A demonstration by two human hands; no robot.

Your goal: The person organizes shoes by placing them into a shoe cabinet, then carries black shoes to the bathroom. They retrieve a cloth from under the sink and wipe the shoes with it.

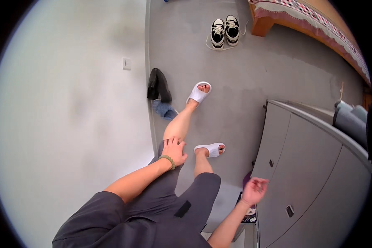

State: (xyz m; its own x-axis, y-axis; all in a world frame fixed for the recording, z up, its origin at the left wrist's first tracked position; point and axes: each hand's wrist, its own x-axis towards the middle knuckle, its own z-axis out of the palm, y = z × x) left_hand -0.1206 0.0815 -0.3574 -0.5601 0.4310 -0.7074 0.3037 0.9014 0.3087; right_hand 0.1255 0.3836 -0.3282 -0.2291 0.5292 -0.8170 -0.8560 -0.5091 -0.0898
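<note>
My left hand (174, 151) lies on my left knee, at the hem of the dark grey shorts (163, 182). Its fingers are stretched out and spread, and a green bead bracelet (168, 161) circles the wrist. Off to the right, my right hand (255, 191) hangs in the air beside the grey cabinet (301, 165). Its fingers are loosely curled, with nothing visible in them. White slippers are on both feet: the left slipper (197, 94) is farther forward, and the right slipper (213, 150) points to the right.
Black shoes (158, 86) and a blue slipper (164, 110) lie along the white wall (70, 124). Black-and-white sneakers (225, 32) stand ahead on the grey floor (231, 78). A wooden bed frame (262, 25) fills the far right. A rolled grey item (351, 120) rests on the cabinet.
</note>
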